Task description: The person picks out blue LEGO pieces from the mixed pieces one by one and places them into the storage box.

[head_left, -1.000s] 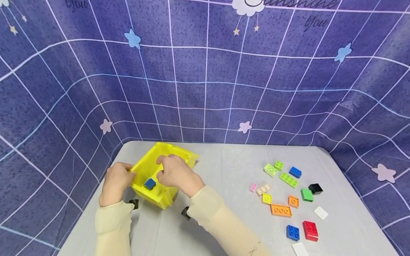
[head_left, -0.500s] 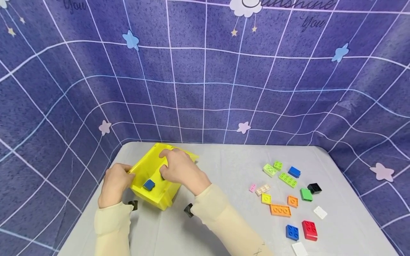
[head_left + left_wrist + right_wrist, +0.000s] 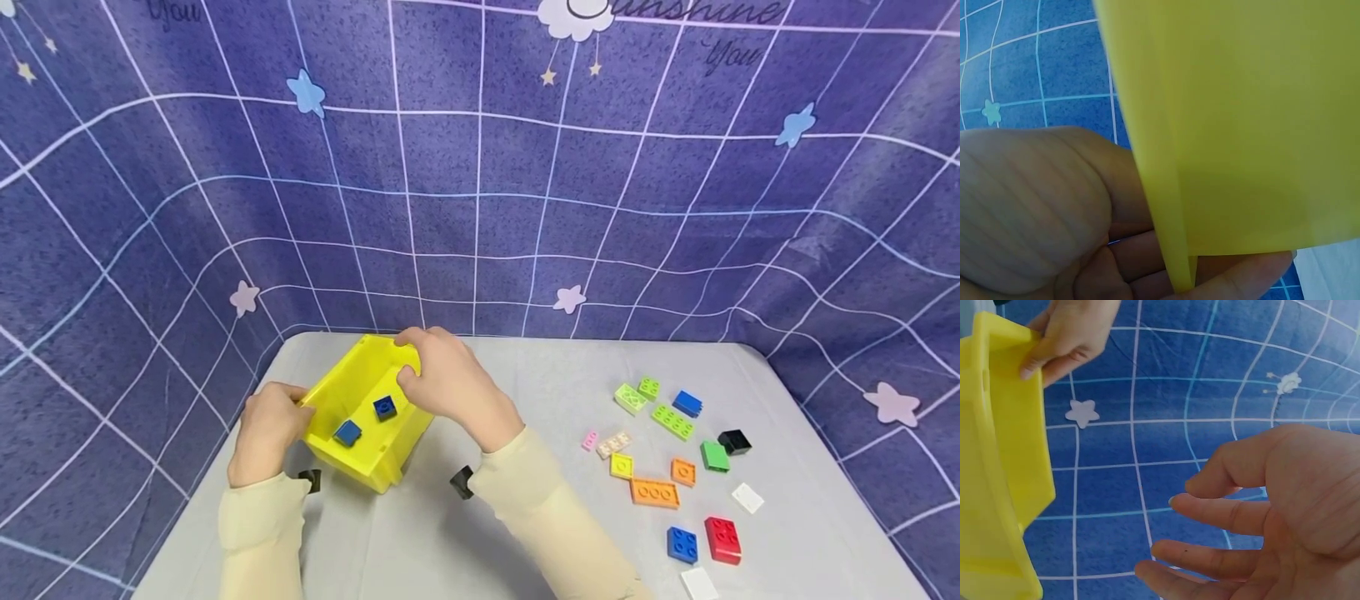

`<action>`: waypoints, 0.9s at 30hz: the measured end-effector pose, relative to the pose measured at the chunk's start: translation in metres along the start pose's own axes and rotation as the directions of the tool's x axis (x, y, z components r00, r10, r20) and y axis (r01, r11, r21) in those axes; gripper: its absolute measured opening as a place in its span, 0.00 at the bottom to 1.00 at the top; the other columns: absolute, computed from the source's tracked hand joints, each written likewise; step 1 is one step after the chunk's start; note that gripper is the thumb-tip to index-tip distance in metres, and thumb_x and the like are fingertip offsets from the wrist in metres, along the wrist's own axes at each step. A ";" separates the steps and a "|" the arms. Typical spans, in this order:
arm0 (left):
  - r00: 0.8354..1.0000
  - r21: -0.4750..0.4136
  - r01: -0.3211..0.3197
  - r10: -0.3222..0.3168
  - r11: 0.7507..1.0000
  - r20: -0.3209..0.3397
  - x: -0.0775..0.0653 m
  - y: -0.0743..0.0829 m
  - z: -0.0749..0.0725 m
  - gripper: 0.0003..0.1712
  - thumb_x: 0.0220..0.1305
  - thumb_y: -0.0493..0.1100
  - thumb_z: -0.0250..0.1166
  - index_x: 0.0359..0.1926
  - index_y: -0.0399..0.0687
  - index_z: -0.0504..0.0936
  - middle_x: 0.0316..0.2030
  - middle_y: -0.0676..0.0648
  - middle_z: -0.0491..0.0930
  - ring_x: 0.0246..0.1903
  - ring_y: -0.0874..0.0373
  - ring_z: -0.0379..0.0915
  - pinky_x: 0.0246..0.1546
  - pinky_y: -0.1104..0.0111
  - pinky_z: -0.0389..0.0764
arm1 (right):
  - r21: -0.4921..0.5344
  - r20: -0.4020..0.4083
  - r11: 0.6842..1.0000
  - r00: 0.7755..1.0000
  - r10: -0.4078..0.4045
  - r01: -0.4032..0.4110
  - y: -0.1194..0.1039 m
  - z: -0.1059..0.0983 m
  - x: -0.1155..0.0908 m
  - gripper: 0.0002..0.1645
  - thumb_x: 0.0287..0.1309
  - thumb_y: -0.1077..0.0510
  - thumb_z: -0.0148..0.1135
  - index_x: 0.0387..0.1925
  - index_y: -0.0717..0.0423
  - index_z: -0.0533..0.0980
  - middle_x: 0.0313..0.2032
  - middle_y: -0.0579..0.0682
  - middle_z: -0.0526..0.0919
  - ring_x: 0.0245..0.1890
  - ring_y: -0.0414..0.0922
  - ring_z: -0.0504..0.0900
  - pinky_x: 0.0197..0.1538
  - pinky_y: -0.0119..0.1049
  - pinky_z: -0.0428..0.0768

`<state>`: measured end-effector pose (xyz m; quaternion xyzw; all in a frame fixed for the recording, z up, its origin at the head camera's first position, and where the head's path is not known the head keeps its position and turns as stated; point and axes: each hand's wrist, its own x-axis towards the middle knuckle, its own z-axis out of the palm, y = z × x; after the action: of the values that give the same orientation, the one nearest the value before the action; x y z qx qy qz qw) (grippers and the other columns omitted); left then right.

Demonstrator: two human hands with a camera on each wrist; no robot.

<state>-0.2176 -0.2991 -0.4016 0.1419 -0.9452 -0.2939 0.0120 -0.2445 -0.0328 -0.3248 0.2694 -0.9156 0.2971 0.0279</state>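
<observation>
A yellow bin (image 3: 352, 379) stands at the left of the table. My left hand (image 3: 266, 429) grips its left rim; in the left wrist view, fingers (image 3: 1235, 281) wrap around the yellow wall (image 3: 1260, 137). Inside the bin lie two bricks: a blue brick (image 3: 347, 433) near the front wall and a dark blue brick (image 3: 385, 407) a little behind it. My right hand (image 3: 453, 379) hovers over the bin's right side. The right wrist view shows its fingers (image 3: 1210, 559) loosely bent and spread, holding nothing.
Loose bricks lie scattered on the right half of the table, among them a red brick (image 3: 723, 540), a blue brick (image 3: 682, 544), an orange brick (image 3: 655, 492), a lime brick (image 3: 672, 422) and a black brick (image 3: 734, 442). A purple gridded cloth (image 3: 480, 208) hangs behind the table.
My right hand has moved up and to the right from inside the bin and let go of the dark blue brick, which now shows on the bin's floor. The left hand keeps its grip.
</observation>
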 end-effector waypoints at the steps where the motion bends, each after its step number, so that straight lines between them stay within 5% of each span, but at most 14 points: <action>1: 1.000 0.000 -0.001 0.001 1.000 0.001 0.000 0.000 0.000 0.25 0.56 0.34 0.58 0.56 0.28 0.80 0.45 0.32 0.81 0.31 0.48 0.71 0.27 0.60 0.71 | 0.007 -0.008 1.000 1.000 0.004 -0.004 0.001 -0.002 -0.001 0.26 0.60 0.54 0.55 0.61 0.48 0.75 0.56 0.50 0.78 0.48 0.44 0.75 0.50 0.41 0.78; 15: 1.000 0.009 -0.027 0.028 1.000 -0.012 0.003 -0.003 0.002 0.24 0.55 0.34 0.58 0.54 0.29 0.81 0.42 0.33 0.81 0.30 0.48 0.69 0.25 0.61 0.70 | -0.009 -0.096 1.000 0.995 0.026 -0.027 0.018 -0.020 -0.012 0.28 0.58 0.55 0.54 0.61 0.47 0.75 0.59 0.50 0.77 0.60 0.49 0.73 0.59 0.48 0.73; 27: 0.999 0.005 -0.037 0.037 0.999 -0.024 0.002 -0.003 0.002 0.25 0.54 0.34 0.58 0.54 0.28 0.81 0.42 0.33 0.81 0.29 0.48 0.70 0.24 0.61 0.70 | -0.022 -0.184 0.997 0.981 0.068 -0.073 0.047 -0.029 -0.022 0.28 0.57 0.55 0.55 0.61 0.48 0.76 0.59 0.53 0.77 0.60 0.54 0.73 0.60 0.52 0.71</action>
<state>-0.2191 -0.3012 -0.4047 0.1278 -0.9482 -0.2896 0.0285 -0.2527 0.0259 -0.3306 0.2080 -0.9224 0.3080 0.1052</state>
